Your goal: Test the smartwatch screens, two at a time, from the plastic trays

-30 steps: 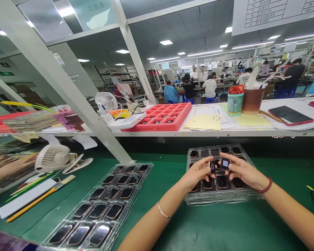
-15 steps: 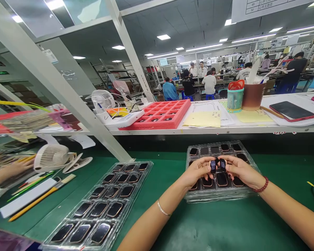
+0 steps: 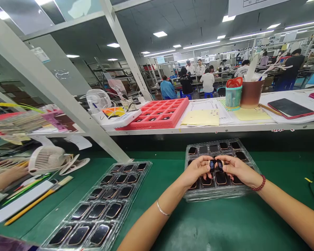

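My left hand [image 3: 199, 170] pinches a small smartwatch [image 3: 212, 165] with a lit screen, held up on edge. Close beside it, my right hand [image 3: 234, 169] grips a second smartwatch [image 3: 220, 165], its display also lit. Both hands hover over a clear plastic tray [image 3: 209, 196] on the green bench. Dark square watches with gold-coloured rims, such as one watch [image 3: 221, 178], lie in that tray's pockets; my hands hide some of them. To the left, another clear tray [image 3: 143, 177] holds rows of similar watches.
A slanted white post [image 3: 75, 101] rises between the trays and a white fan [image 3: 47, 158]. A brush [image 3: 39, 200] lies at left, near another person's hand [image 3: 9, 177]. On the shelf are a red foam tray [image 3: 181, 113], cups [image 3: 251, 93] and a phone [image 3: 290, 108].
The view has shifted slightly, so the surroundings sit a little further left. Both hands still hold their watches, whose screens are turned at slightly different angles.
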`<act>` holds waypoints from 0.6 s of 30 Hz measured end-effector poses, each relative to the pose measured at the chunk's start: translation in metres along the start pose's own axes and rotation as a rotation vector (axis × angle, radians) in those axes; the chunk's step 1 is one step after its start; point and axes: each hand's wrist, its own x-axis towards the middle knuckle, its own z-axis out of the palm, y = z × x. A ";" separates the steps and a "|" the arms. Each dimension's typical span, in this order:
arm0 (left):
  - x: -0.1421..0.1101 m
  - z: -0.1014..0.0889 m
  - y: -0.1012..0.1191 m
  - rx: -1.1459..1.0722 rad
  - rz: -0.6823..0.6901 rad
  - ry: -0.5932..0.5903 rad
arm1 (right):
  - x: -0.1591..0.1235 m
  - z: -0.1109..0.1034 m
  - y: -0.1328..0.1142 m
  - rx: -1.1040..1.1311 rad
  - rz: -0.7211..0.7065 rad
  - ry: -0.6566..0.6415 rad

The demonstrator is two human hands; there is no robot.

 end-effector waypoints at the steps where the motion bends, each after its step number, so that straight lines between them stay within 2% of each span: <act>1: 0.000 0.000 0.000 0.002 0.002 -0.004 | 0.000 0.000 0.000 0.000 -0.001 0.001; 18: 0.002 -0.001 -0.001 0.030 0.010 -0.005 | 0.002 0.000 -0.002 0.024 0.004 -0.020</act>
